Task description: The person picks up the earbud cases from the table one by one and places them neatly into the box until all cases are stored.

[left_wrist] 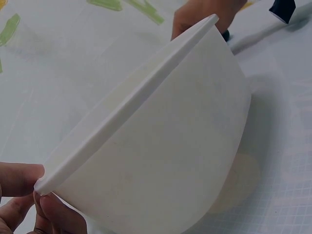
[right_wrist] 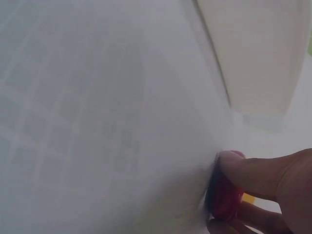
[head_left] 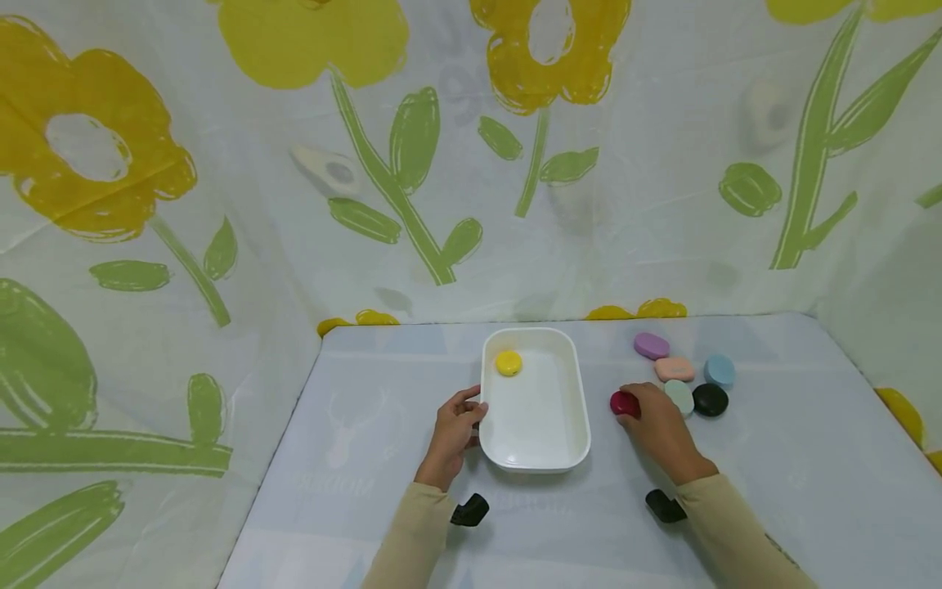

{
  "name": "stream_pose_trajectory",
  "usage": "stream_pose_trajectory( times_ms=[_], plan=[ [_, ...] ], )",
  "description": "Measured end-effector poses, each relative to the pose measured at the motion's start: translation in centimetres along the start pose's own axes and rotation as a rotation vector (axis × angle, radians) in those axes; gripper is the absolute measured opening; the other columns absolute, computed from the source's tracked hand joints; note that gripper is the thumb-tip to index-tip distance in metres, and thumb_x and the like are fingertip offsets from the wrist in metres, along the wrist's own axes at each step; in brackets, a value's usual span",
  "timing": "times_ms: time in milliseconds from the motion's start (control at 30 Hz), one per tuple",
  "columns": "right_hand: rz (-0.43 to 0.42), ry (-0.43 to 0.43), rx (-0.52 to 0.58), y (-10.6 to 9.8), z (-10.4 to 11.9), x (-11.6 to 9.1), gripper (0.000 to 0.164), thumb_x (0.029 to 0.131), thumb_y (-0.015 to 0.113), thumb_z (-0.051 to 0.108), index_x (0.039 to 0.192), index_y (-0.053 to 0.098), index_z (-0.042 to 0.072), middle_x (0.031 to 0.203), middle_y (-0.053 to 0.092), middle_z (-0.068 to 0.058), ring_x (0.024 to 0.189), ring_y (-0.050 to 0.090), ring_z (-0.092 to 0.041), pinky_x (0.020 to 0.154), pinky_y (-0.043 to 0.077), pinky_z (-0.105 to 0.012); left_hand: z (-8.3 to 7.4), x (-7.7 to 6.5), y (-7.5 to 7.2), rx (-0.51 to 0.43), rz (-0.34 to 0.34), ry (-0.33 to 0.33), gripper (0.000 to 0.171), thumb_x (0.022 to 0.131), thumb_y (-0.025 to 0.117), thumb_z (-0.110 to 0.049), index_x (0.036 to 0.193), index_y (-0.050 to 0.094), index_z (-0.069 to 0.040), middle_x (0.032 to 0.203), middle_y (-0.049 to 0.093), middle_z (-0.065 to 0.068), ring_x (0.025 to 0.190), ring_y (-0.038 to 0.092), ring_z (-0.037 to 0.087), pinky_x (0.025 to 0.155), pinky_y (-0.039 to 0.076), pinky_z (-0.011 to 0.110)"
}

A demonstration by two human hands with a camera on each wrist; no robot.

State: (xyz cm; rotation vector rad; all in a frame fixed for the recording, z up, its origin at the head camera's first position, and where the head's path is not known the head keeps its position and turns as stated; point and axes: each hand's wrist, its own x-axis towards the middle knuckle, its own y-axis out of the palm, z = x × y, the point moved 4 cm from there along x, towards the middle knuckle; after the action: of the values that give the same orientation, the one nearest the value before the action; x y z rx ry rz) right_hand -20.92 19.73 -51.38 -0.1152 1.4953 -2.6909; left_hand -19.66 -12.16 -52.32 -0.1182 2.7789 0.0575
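A white rectangular basin (head_left: 533, 401) lies in front of me with a round yellow soap (head_left: 509, 362) inside, near its far left corner. My left hand (head_left: 455, 429) pinches the rim at the basin's left side; in the left wrist view the thumb (left_wrist: 22, 178) lies over the rim and fingers curl under it. Right of the basin, my right hand (head_left: 660, 425) grips a round red soap (head_left: 624, 404) between thumb and fingers. In the right wrist view, this glossy red soap (right_wrist: 228, 195) is held on edge close to the table surface.
Beside my right hand lie several other soaps: purple (head_left: 652, 345), peach (head_left: 675, 369), light blue (head_left: 719, 371), mint (head_left: 679, 397) and black (head_left: 710, 400). Flower-printed curtains (head_left: 530, 204) stand along the table's back and sides. Black wrist-worn pieces (head_left: 471, 510) jut from both sleeves.
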Motion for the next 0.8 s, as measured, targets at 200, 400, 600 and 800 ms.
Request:
stream_pose_trajectory(
  times_ms=[200,400,600,800],
  plan=[
    [-0.034,-0.006,0.066,-1.1,1.3,0.5,0.051,0.09,0.083,0.0,0.134,0.061,-0.013,0.128,0.063,-0.032,0.112,0.062,-0.046,0.096,0.056,-0.061,0.0,-0.1,0.1,-0.008,0.005,0.009,0.044,0.105,0.066,-0.011,0.148,0.058,-0.003,0.105,0.06,0.004,0.082,0.06,0.016,0.06,0.053,0.025],
    [-0.101,-0.072,0.146,-3.2,3.8,1.5,0.05,0.09,0.082,-0.002,0.135,0.061,-0.012,0.128,0.064,-0.031,0.113,0.063,-0.046,0.093,0.058,-0.059,-0.1,-0.2,0.0,-0.01,0.0,0.004,0.043,0.105,0.065,-0.01,0.147,0.06,-0.004,0.106,0.061,0.005,0.083,0.06,0.017,0.06,0.052,0.025],
    [-0.091,-0.105,0.197,-4.0,6.1,2.8,0.051,0.092,0.081,0.0,0.138,0.061,-0.01,0.13,0.063,-0.03,0.116,0.061,-0.045,0.095,0.058,-0.058,0.0,-0.2,0.0,-0.017,0.003,0.007,0.043,0.105,0.066,-0.01,0.147,0.06,-0.004,0.106,0.06,0.005,0.083,0.06,0.016,0.059,0.053,0.024],
    [-0.058,-0.13,0.207,-3.6,8.2,4.6,0.05,0.093,0.081,0.002,0.137,0.061,-0.01,0.129,0.063,-0.03,0.114,0.065,-0.044,0.096,0.058,-0.055,0.0,-0.2,0.1,-0.024,0.021,0.02,0.044,0.105,0.066,-0.012,0.148,0.06,-0.005,0.108,0.061,0.006,0.079,0.062,0.014,0.059,0.054,0.025]
  ],
)
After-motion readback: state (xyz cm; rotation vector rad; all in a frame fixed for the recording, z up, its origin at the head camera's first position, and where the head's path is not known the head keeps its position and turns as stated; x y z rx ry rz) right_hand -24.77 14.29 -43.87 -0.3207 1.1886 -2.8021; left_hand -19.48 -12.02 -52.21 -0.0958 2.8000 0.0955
